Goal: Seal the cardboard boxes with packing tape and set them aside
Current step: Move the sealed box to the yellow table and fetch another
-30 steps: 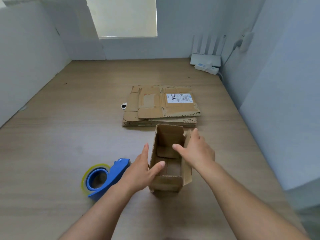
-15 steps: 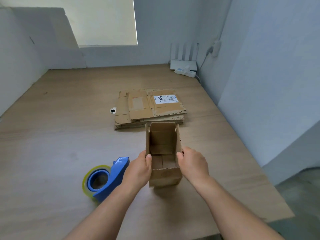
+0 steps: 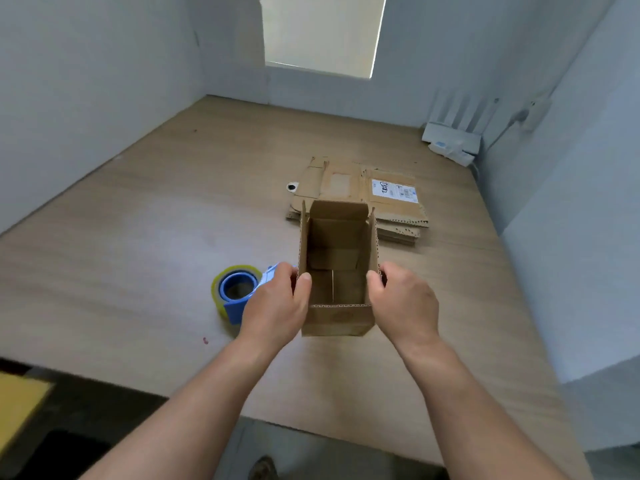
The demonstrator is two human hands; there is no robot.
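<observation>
Head view
Left hand (image 3: pixel 277 306): you grip the box's left wall, thumb hooked over the rim.
Right hand (image 3: pixel 405 303): you grip the right wall the same way.
Box (image 3: pixel 337 320): upright, top open, between your hands over the table (image 3: pixel 138 237), near the flat cardboard stack (image 3: pixel 391 206).
Tape dispenser (image 3: pixel 239 289): on the table, just left of your left hand.
</observation>
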